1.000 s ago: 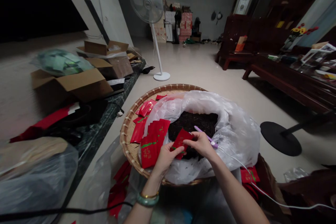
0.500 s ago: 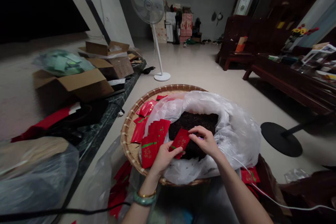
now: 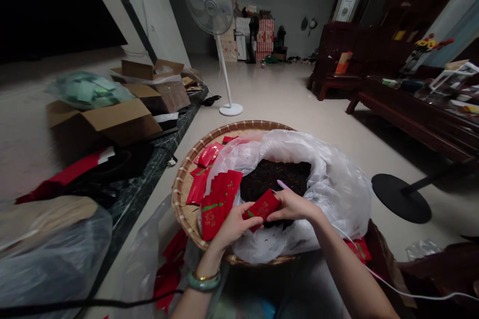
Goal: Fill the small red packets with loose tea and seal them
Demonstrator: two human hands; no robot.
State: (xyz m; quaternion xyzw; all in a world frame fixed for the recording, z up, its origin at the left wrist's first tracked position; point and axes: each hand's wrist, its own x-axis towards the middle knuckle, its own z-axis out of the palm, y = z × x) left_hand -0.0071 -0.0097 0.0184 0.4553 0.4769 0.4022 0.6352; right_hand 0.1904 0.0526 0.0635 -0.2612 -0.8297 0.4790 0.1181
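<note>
One packet [image 3: 262,206], gold lettering [image 3: 268,205] illegible — held by left fingers [image 3: 252,222], right fingers [image 3: 279,214]

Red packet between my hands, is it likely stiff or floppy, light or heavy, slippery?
The red packet is probably fairly stiff: it shows no obvious droop between the left hand and right hand. It's likely light, being small and thin-looking. Its smooth-looking face may slip.

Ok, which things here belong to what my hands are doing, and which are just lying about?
Apparently in use:
red packet, held by left hand and right hand
fanned-out red packets
dark loose material in the plastic bag
purple tool, partly hidden
woven tray

Seemingly just about:
white fan
open cardboard box
flowers
black round base
</note>
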